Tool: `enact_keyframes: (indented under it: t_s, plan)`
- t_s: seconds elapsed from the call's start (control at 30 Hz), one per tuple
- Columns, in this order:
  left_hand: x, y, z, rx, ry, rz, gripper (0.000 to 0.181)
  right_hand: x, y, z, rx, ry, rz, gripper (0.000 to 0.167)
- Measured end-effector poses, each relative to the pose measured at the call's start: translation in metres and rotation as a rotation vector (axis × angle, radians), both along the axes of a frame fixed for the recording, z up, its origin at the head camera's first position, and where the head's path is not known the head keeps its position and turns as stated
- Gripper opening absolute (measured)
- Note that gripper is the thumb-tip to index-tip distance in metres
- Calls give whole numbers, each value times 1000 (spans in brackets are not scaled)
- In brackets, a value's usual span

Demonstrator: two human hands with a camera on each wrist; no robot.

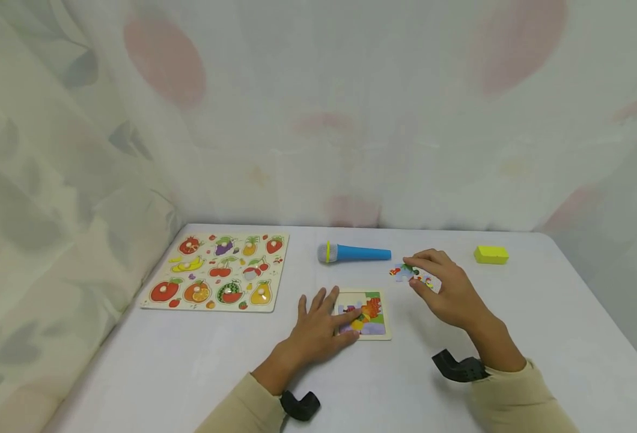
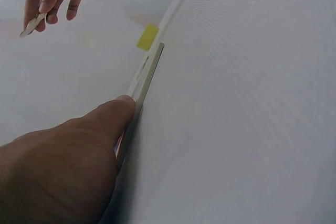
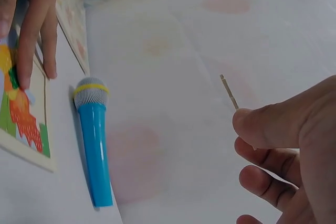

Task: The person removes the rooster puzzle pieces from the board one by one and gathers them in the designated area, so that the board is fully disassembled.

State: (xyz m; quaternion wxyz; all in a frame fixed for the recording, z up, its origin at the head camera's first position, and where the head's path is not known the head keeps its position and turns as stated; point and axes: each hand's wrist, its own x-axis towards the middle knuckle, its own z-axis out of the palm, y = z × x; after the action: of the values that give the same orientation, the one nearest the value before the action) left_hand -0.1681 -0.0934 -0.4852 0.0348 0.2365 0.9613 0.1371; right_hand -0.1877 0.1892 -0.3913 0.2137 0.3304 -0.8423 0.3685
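Near the middle of the tabletop (image 1: 188,361), the left hand (image 1: 318,334) is lying spread over a pale-framed puzzle board (image 1: 387,319) showing orange, green and lavender. Farther right, the right hand (image 1: 448,293) is pinching a thin light-blue piece (image 1: 403,273) with red and green patches.

From my end I can read no text, label, brand, number or sign, neither under the left fingers (image 1: 347,317) nor around the right fingers (image 1: 428,265).
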Motion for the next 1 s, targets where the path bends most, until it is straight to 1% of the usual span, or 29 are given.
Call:
enact_keyframes:
  t_s: [0.27, 0.57, 0.73, 0.9, 1.0]
  plan:
    - [0, 0, -3, 5, 13, 1, 54, -3, 24, -4, -19, 11, -26, 44]
    - [1, 0, -1, -7, 8, 6, 53, -6, 51, -19, -4, 17, -80, 46]
    - [2, 1, 0, 9, 6, 3, 53, -9, 65, -26, -3, 20, -110, 46]
    - [2, 1, 1, 11, 6, 7, 53, -13, 77, -32, -5, 24, -119, 48]
    - [3, 1, 3, 13, 2, 9, 53, -15, 83, -35, 15, 17, -132, 47]
